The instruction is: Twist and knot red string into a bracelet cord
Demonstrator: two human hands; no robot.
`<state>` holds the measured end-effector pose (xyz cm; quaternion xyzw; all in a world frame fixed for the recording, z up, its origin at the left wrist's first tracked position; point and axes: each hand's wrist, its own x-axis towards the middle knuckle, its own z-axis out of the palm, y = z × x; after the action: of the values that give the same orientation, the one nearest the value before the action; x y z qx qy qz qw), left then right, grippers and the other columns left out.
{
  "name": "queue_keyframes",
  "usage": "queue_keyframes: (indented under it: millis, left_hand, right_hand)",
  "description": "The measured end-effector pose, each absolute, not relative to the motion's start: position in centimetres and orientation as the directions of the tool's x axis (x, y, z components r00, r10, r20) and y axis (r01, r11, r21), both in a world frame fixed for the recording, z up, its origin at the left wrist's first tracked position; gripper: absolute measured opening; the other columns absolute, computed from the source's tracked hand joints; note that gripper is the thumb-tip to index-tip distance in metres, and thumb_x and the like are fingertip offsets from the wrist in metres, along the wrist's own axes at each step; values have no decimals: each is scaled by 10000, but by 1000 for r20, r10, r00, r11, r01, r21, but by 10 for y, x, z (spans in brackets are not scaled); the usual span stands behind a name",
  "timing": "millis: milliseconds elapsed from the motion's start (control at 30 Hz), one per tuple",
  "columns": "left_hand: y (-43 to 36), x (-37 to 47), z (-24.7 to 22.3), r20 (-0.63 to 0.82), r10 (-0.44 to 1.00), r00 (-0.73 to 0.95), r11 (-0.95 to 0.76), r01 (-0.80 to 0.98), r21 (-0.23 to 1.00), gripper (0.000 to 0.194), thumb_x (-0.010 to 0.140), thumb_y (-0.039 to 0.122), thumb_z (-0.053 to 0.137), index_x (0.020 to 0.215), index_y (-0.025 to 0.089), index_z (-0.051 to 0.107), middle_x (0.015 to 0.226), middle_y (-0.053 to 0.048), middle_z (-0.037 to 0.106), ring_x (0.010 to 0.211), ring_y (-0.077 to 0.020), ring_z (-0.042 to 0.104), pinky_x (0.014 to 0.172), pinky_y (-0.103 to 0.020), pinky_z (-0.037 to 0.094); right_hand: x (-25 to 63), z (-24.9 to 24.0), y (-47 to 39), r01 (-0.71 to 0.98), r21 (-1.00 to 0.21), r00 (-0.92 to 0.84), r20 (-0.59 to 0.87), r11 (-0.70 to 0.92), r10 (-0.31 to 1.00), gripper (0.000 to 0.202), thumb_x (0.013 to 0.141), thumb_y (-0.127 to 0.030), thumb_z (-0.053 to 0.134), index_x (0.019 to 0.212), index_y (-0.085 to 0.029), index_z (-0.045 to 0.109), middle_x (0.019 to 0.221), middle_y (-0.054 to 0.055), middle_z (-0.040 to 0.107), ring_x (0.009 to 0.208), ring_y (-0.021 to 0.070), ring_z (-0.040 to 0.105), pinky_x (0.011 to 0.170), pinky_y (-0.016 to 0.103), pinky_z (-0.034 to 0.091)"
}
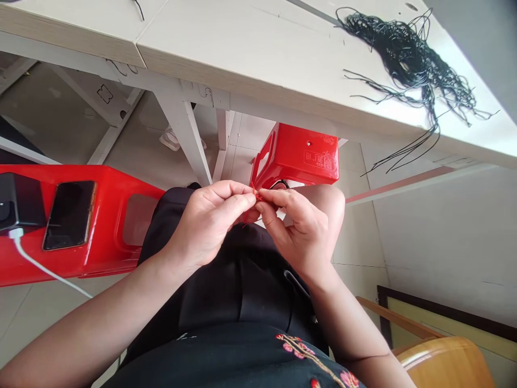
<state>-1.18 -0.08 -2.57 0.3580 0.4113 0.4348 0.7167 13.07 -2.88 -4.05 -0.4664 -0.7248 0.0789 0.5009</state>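
Observation:
Over my lap, my left hand (216, 215) and my right hand (299, 226) meet fingertip to fingertip. Between them is a thin red cord (258, 197), with short ends poking out above and below the fingers. My left thumb and index finger pinch it from one side. From the other side my right thumb and fingers are closed on it. Most of the cord is covered by the fingertips, so its knot or shape cannot be made out.
A tangled bundle of black cords (407, 59) lies on the white table (242, 48), some ends hanging over its edge. At left, a red stool (109, 215) bears a phone (69, 214) and a black box (22, 202) with a white cable (48, 272). Another red stool (302, 153) stands under the table.

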Motion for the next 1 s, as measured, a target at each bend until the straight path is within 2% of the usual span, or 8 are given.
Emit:
queue_keyframes:
  millis: [167,300,433,600,700,800,900,1000]
  left_hand:
    - [-4,-13,-28,-187,942,277,267,-287,920,94,805,231,682,745,161,701,679,4,673,650,-108,632,643,-217,532]
    - [-5,-13,-25,-205,938,278,275,-243,930,108,809,253,689,749,165,667,679,18,644,618,-97,615,588,-197,528]
    - [-5,-11,-22,-277,903,330,365,-247,898,158,838,244,638,701,166,622,610,28,596,519,-82,567,488,-180,494]
    - [-4,-10,-22,-406,827,388,530,-299,794,173,840,216,619,679,153,611,562,30,534,467,-70,506,379,-150,429]
    - [-3,-10,-21,-454,794,404,591,-337,733,186,851,197,607,672,144,608,555,24,532,464,-61,489,364,-132,414]
    - [-3,-9,-18,-469,787,401,608,-369,703,178,841,171,615,666,140,607,560,21,540,478,-59,485,365,-125,419]
    - [-5,-7,-17,-469,800,374,594,-381,709,141,820,154,632,680,147,613,552,25,544,478,-64,481,356,-125,418]
    - [-7,-6,-18,-461,816,349,573,-377,728,132,802,160,650,676,154,608,544,28,544,473,-69,482,349,-128,413]
  right_hand:
    - [130,-39,-30,634,-547,-79,658,547,749,90,882,-90,598,889,-172,634,770,26,722,666,107,656,631,225,557]
    - [128,-39,-32,587,-647,-59,566,488,822,99,897,-123,557,831,-176,608,725,12,683,637,108,618,601,235,534]
    - [126,-38,-32,204,-939,-75,267,277,961,174,942,-204,496,777,-188,549,654,-16,638,581,100,618,578,237,531]
    - [124,-37,-34,-34,-994,-77,101,99,992,191,924,-242,519,742,-187,534,605,-27,629,535,88,609,534,211,525]
    - [124,-40,-36,58,-985,20,166,164,986,77,879,-223,576,817,-179,590,657,-3,673,582,109,647,557,225,543]
    - [124,-42,-37,352,-898,90,314,264,945,34,837,-195,620,849,-170,640,700,20,686,582,114,629,546,235,526]
    - [124,-40,-36,569,-735,58,484,369,873,91,843,-145,585,774,-171,638,642,-1,654,534,86,568,535,215,501]
    - [124,-36,-34,624,-669,49,548,403,835,154,801,-100,559,673,-180,593,569,-28,599,495,69,518,502,190,469]
